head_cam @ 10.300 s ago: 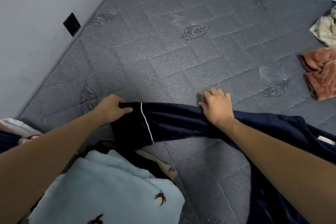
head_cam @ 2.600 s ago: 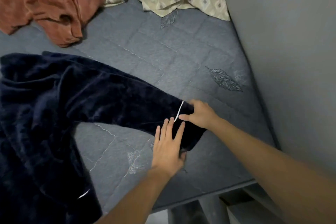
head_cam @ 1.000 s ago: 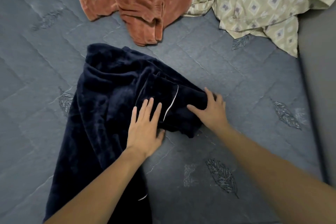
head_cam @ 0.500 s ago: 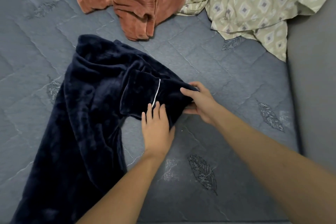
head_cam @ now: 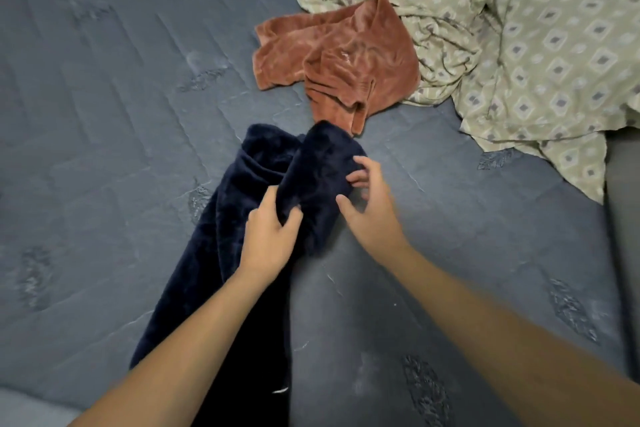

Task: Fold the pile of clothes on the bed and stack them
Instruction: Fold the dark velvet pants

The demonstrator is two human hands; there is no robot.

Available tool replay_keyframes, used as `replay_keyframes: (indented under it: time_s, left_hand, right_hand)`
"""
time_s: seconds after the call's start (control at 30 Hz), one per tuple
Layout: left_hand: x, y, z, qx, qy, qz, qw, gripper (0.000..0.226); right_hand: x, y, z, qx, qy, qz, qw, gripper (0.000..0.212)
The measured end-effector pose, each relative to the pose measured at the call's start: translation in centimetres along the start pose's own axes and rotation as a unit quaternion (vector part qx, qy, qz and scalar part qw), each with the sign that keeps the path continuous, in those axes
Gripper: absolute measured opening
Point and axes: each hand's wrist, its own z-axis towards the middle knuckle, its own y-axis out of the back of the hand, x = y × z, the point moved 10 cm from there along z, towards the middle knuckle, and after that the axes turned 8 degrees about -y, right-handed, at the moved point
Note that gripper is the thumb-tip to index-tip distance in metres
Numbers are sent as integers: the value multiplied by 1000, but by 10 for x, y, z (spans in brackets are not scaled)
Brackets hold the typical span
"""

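Grey quilted mattress (head_cam: 104,114), stitched leaf motifs scattered over it; takes up nearly the whole view.

Patterned beige sheet (head_cam: 540,55), crumpled, heaped at the mattress's far right corner, spilling along the right edge.

Navy fleece garment (head_cam: 221,253), long and plush, running from the near edge up toward the middle of the mattress. Its far end is bunched and raised off the surface between my hands; the rest trails back under my left forearm. A thin white piping line shows near the near edge.

Rust velour garment (head_cam: 336,59), crumpled, lying partly on the beige sheet's left fringe. Its lowest fold sits just beyond the navy garment's raised end, seemingly touching.

My right hand (head_cam: 372,215) is at the right side of the raised fold: thumb on the near face, fingers curled round its right edge, fabric pinched between them.

My left hand (head_cam: 268,236) grips the same bunch from the left, thumb and fingers closed on a gather of fleece. The frame is a little motion-blurred.
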Motion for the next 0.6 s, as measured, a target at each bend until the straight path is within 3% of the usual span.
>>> replay_keyframes:
  time_s: [0.1, 0.17, 0.2, 0.27, 0.33, 0.43, 0.6]
  left_hand:
    - [44, 44, 34, -51, 73, -42, 995, 21]
    - [76, 68, 50, -65, 102, 48, 992, 34]
    - [85, 77, 57, -58, 79, 131, 986, 47]
    - [80, 72, 70, 4, -75, 270, 960, 69]
    - [98, 41, 67, 148, -179, 311, 922, 64]
    - [162, 17, 51, 296, -124, 344, 883, 66]
    - [163, 26, 43, 256, -192, 339, 885, 75]
  right_hand:
    - [22, -53, 10, 12, 68, -108, 992, 57]
    - [21, -100, 18, 47, 82, -192, 977, 60]
    - [16, -122, 22, 63, 82, -232, 967, 62]
    - [1, -159, 30, 83, 75, -291, 950, 63]
    - [-17, -182, 35, 86, 67, -330, 938, 64]
    - [-36, -201, 34, 76, 86, -382, 917, 65]
    - [-36, -202, 25, 57, 74, -369, 925, 64]
